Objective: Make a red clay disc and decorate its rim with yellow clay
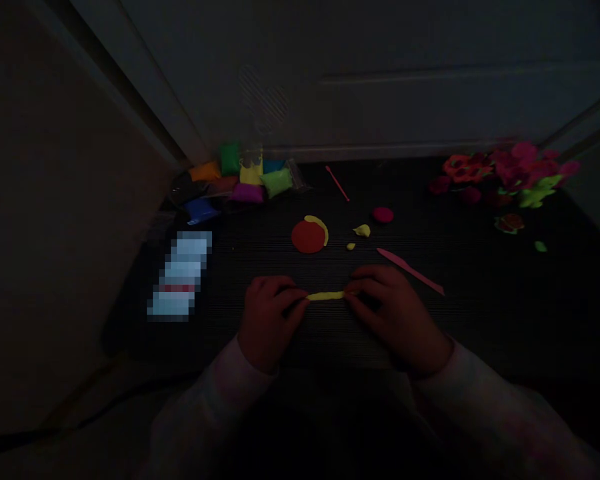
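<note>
A thin strip of yellow modelling clay [326, 295] stretches between my two hands, low over the dark table. My left hand [271, 320] pinches its left end between thumb and fingers. At the other end, the thumb and fingers of my right hand [395, 317] are closed on it. Beyond the strip lies a flat red clay disc [307, 237], with a curved yellow clay strip [320, 228] along its upper right edge. Two small yellow clay bits, the larger piece [363, 231] and the smaller piece [351, 247], rest to the right of the disc.
A pink modelling knife [411, 272] lies beyond my right hand, and a thin pink tool [337, 184] farther back. Near them sits a magenta clay lump [383, 215]. Coloured clay packets [247, 192] are heaped back left, above a blurred bright screen [180, 277]. Clay flowers [520, 170] stand back right.
</note>
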Tool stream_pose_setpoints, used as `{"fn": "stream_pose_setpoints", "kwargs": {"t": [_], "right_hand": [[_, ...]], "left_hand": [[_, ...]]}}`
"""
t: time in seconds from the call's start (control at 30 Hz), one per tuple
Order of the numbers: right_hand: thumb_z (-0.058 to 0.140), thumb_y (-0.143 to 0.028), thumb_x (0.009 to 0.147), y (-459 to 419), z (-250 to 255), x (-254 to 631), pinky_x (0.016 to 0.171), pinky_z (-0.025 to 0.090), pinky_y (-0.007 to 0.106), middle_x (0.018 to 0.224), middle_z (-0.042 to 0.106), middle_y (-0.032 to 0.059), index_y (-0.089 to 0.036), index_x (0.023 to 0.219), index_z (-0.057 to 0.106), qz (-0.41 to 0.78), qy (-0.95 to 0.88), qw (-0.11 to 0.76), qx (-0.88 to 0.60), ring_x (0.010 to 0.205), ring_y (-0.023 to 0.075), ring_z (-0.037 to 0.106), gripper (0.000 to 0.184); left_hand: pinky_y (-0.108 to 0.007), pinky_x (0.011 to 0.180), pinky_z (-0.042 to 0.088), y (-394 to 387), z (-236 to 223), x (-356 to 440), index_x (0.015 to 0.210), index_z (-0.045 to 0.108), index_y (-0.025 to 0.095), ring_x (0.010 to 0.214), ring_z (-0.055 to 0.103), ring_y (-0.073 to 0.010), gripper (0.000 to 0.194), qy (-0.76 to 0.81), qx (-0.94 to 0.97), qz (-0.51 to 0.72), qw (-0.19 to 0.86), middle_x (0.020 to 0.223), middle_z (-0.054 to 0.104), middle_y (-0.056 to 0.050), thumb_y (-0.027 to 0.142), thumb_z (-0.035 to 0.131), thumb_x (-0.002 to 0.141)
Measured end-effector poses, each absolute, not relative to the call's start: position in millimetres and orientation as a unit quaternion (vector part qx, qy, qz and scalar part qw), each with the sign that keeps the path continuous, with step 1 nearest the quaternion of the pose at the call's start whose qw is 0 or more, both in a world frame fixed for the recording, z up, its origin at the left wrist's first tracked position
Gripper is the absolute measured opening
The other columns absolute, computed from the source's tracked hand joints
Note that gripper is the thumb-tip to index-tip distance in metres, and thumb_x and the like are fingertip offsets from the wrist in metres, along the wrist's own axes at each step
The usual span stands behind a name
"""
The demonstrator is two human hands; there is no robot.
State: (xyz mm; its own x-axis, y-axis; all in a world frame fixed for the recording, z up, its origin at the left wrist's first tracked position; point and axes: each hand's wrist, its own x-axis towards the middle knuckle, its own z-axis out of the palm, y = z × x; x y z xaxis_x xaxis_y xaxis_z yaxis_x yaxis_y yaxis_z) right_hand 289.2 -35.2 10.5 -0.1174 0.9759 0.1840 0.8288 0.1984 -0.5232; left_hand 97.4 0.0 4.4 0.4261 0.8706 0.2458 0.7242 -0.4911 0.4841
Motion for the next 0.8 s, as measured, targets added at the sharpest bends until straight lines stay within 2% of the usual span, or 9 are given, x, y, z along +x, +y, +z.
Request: {"fn": "stream_pose_setpoints", "kwargs": {"t": [0.37,0.8], "right_hand": [[0.049,-0.021,0.071,-36.9,10.1,292.7,0.076,0.04,0.033,0.09,0.053,0.005,-0.019,0.077,0.059,0.147,-0.726,0.268,-0.616,0.085,0.0167,0.048,0.011],[0.05,-0.021,0.071,-40.5,6.4,296.2,0.076,0.042,0.033,0.089,0.053,0.0057,-0.018,0.08,0.058,0.134,-0.717,0.301,-0.614,0.085,0.0167,0.049,0.012]], "left_hand": [[-0.035,0.075,0.036,-0.3,4.7,97.6,0.077,0.063,0.022,0.083,0.046,-0.017,0.013,0.48,0.836,0.226,0.139,0.084,0.057,-0.002,0.026,0.053,0.069],[-0.039,0.076,0.031,-18.5,13.8,132.9,0.1,0.055,0.028,0.09,0.039,-0.0215,0.027,0.414,0.891,0.167,0.077,0.1,0.051,-0.004,0.031,0.042,0.076]]}}
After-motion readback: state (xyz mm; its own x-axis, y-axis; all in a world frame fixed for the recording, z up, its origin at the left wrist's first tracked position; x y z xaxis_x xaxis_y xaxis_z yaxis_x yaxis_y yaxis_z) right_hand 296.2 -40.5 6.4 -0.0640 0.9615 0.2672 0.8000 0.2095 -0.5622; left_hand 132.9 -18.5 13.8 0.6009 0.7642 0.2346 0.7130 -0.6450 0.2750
